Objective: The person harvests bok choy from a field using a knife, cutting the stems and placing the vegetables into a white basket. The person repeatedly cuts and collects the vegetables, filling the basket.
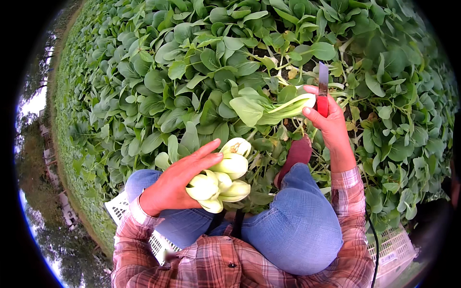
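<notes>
My left hand (180,180) is wrapped around a bunch of bok choy (216,183), whose pale cut bases face right. The bunch is held above my lap, its leaves mostly hidden. In my right hand (327,122) is a knife with a red handle (322,105), its blade (323,73) pointing away from me. The same hand pinches the white base of a single bok choy (284,108) between thumb and fingers. The leaves of that plant point left, over the growing crop.
Dense bok choy plants (155,79) fill the ground ahead. Yellowed leaves and stems (292,73) lie near my right hand. White plastic crates stand at my left (158,248) and behind right (390,252). My foot in a dark red covering (299,153) rests among the plants.
</notes>
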Tool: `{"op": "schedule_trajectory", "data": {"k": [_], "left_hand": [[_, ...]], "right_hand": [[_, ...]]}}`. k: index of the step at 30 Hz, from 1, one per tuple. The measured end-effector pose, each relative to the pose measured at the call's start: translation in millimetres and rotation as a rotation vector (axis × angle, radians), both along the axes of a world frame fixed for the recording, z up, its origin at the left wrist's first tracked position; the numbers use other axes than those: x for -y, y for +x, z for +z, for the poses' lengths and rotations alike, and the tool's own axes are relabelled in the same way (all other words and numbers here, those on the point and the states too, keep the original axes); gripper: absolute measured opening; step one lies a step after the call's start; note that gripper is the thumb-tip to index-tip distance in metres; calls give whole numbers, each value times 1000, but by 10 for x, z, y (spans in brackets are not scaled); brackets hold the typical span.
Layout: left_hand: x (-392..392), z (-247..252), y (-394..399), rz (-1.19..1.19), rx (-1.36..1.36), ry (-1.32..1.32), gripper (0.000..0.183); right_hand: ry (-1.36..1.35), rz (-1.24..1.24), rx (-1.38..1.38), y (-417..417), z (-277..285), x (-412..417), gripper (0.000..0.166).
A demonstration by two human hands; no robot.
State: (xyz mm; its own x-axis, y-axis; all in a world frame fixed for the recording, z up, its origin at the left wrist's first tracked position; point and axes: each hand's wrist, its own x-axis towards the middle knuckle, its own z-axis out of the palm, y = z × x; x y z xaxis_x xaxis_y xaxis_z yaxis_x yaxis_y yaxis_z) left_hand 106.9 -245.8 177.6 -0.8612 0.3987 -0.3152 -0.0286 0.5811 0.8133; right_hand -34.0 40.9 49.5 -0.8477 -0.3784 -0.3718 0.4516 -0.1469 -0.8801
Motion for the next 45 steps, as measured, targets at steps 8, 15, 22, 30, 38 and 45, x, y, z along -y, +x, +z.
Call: {"op": "schedule_trajectory", "data": {"k": [8, 15, 22, 30, 38, 45], "left_hand": [[132, 478, 339, 215, -319, 334, 75], [151, 361, 802, 360, -363, 741, 104], [202, 557, 1266, 498, -683, 851, 121], [551, 885, 1995, 437, -884, 393, 92], [723, 1040, 2583, 451, -625, 427, 89], [784, 945, 2934, 473, -742, 432, 94]], "right_hand": [[-3, 475, -299, 183, 1336, 592, 39], [-99, 553, -292, 686, 2122, 1155, 30], [-29, 534, -398, 1355, 2455, 1701, 21], [-53, 778, -472, 1455, 2770, 2029, 33], [9, 1271, -695, 1885, 3069, 2461, 34], [16, 1157, -798, 2270, 2995, 2675, 11]]}}
